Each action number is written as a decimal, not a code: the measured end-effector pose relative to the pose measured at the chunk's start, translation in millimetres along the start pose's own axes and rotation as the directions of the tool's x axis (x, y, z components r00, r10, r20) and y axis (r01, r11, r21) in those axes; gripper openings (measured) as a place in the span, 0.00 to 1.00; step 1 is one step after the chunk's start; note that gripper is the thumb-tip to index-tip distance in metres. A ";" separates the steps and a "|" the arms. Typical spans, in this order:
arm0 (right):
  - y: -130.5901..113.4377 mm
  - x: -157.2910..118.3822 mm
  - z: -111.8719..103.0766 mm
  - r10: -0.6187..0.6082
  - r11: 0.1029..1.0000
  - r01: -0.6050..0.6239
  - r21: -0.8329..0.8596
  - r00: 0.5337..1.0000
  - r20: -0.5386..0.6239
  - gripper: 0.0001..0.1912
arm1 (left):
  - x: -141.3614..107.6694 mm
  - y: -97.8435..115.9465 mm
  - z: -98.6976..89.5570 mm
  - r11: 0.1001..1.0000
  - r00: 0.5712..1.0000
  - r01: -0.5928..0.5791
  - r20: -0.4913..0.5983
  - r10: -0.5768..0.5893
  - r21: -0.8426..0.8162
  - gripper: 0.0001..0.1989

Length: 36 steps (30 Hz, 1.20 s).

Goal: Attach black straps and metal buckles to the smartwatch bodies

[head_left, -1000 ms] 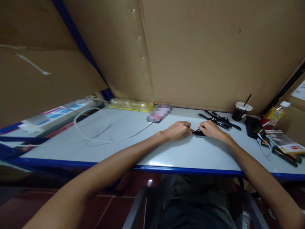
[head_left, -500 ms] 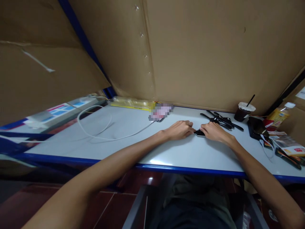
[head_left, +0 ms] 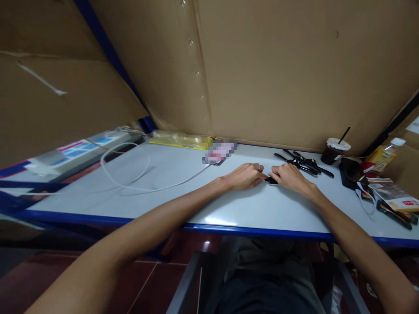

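At the blue front edge [head_left: 229, 229] of the white table [head_left: 242, 209], my lap [head_left: 268, 283] and the grey chair arms [head_left: 188, 279] lie nearest, with dark red floor tiles [head_left: 144, 279] to the left. My forearms pass over that edge and converge right of the tabletop's middle. There, between my hands, is a small black piece [head_left: 272, 180], partly covered; whether it touches the surface I cannot tell. My left hand [head_left: 247, 176], a ring on one finger, pinches its left end; my right hand [head_left: 288, 175] grasps its right end. The fingertips underneath are hidden. At the right side of the table, black-and-orange packs [head_left: 394, 215] lie partly under a printed packet [head_left: 396, 194], with a short white cord [head_left: 364, 200] just beside them. To my left, a white cable [head_left: 157, 191] loops over the surface and runs to a phone [head_left: 218, 153], its screen blurred. Just beyond my right hand, several black strap-like items [head_left: 306, 165] lie crossed in a pile. Past a black device [head_left: 352, 173] stand a lidded cup [head_left: 334, 152] of dark drink with a black straw and a yellow-labelled bottle [head_left: 381, 158]. A cardboard panel [head_left: 278, 74] rises behind the table.
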State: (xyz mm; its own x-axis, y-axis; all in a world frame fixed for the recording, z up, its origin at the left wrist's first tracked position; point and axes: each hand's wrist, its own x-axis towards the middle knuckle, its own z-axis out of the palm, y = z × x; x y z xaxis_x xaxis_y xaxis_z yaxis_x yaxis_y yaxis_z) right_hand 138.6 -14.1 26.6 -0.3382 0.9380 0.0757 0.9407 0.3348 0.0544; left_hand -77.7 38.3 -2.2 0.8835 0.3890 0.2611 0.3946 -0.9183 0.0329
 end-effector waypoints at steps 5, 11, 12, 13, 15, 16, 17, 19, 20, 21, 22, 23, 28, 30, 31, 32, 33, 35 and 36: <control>11.0 4.5 2.9 0.073 0.997 -0.073 -0.012 0.997 0.007 0.22 | 1.5 0.2 1.5 0.999 1.000 0.019 0.008 -0.019 -0.029 0.17; 16.0 4.7 2.9 0.016 0.997 -0.020 0.070 0.998 0.062 0.21 | 2.7 1.5 0.8 0.999 1.000 0.026 0.008 -0.026 -0.031 0.17; 14.8 3.6 2.3 0.019 0.998 -0.022 0.056 0.998 0.057 0.22 | 2.6 1.3 0.8 0.999 1.000 0.028 0.008 -0.027 -0.030 0.17; 13.3 2.2 1.8 0.023 0.999 -0.025 0.037 0.999 0.050 0.22 | 2.3 0.8 0.8 0.999 1.000 0.029 0.008 -0.028 -0.031 0.17; 9.6 -0.9 1.0 0.024 1.000 -0.024 0.004 0.999 0.033 0.22 | 1.5 -0.7 0.8 0.999 0.999 0.031 0.010 -0.031 -0.029 0.17; 7.7 -2.3 0.9 0.019 1.000 -0.019 -0.005 0.999 0.027 0.22 | 1.1 -1.8 0.7 0.999 0.999 0.034 0.011 -0.034 -0.026 0.17; 6.0 -3.5 1.0 0.010 1.000 -0.010 -0.006 1.000 0.021 0.23 | 0.6 -2.9 0.5 0.999 0.999 0.038 0.014 -0.038 -0.021 0.16; 2.7 -4.9 1.6 -0.008 1.000 0.008 0.004 1.000 0.019 0.23 | -0.2 -5.4 0.2 0.999 0.998 0.052 0.018 -0.052 -0.011 0.16; 1.4 -5.2 1.9 -0.016 1.000 0.016 0.012 1.000 0.020 0.23 | -0.5 -6.6 0.1 0.998 0.998 0.059 0.018 -0.059 -0.007 0.16; 0.3 -5.2 2.2 -0.024 1.000 0.023 0.020 0.999 0.021 0.23 | -0.7 -7.8 0.1 0.998 0.998 0.064 0.016 -0.064 -0.006 0.16; -0.6 -5.3 2.2 -0.031 0.999 0.030 0.028 0.999 0.020 0.22 | -1.0 -8.8 0.2 0.998 0.998 0.067 0.013 -0.067 -0.006 0.16; -1.1 -5.2 1.8 -0.035 0.999 0.035 0.035 0.999 0.016 0.22 | -1.1 -9.7 0.6 0.998 0.998 0.067 0.010 -0.067 -0.008 0.16; 1.7 -5.8 -4.8 0.033 0.999 -0.032 0.035 0.999 -0.025 0.23 | -1.5 -11.3 2.3 0.997 0.997 0.074 0.004 -0.074 -0.004 0.16; 3.7 -5.7 -6.2 0.068 0.997 -0.067 0.032 0.997 -0.032 0.25 | -1.4 -11.1 2.2 0.997 0.997 0.078 0.009 -0.078 -0.002 0.16; 4.4 -5.4 -6.0 0.074 0.997 -0.073 0.033 0.997 -0.030 0.25 | -1.4 -10.8 1.9 0.997 0.997 0.079 0.013 -0.079 0.000 0.16; 4.8 -5.0 -5.2 0.075 0.997 -0.074 0.034 0.997 -0.023 0.25 | -1.4 -10.6 1.4 0.997 0.997 0.080 0.016 -0.080 0.002 0.16; 4.8 -4.5 -3.9 0.070 0.997 -0.070 0.035 0.997 -0.016 0.25 | -1.4 -10.2 0.9 0.997 0.997 0.080 0.018 -0.080 0.005 0.16; 4.3 -3.5 -0.5 0.053 0.998 -0.053 0.035 0.999 -0.003 0.24 | -1.3 -9.2 -0.5 0.997 0.997 0.077 0.016 -0.077 0.008 0.16; 3.9 -3.0 1.3 0.044 0.998 -0.044 0.034 0.999 0.000 0.24 | -1.3 -8.7 -1.3 0.997 0.997 0.076 0.014 -0.076 0.008 0.16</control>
State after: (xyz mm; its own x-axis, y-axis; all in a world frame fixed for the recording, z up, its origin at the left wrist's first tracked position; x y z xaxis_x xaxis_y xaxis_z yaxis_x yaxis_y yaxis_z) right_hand 143.3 -15.5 25.3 -0.2962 0.9520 0.0776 0.9551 0.2957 0.0173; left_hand -82.6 45.6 -1.7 0.8543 0.4591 0.2439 0.4629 -0.8853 0.0449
